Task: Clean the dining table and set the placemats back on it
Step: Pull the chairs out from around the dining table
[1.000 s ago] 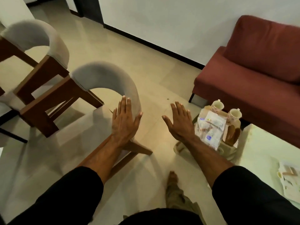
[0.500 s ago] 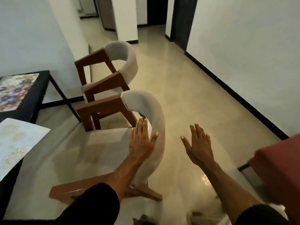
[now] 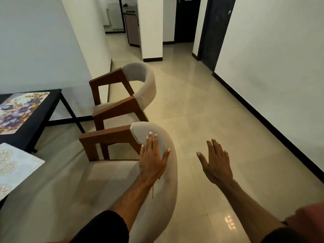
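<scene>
At the left edge stands the black dining table (image 3: 44, 118). A floral placemat (image 3: 16, 111) lies on it, and a pale patterned placemat (image 3: 15, 165) overhangs its near corner. My left hand (image 3: 152, 158) rests flat, fingers spread, on the curved grey backrest of the near dining chair (image 3: 163, 186). My right hand (image 3: 216, 161) hovers open over the floor to the chair's right, holding nothing.
A second wood-and-grey chair (image 3: 135, 92) stands beyond the near one, beside the table. Glossy tiled floor (image 3: 201, 102) runs ahead into a hallway with a white pillar (image 3: 150, 28) and a dark door (image 3: 215, 30). A red sofa corner (image 3: 308, 218) shows at bottom right.
The view has swung left and up from the red sofa and the items beside it toward the table and hallway. My left hand has stayed on the chair's backrest; my right stays open.
</scene>
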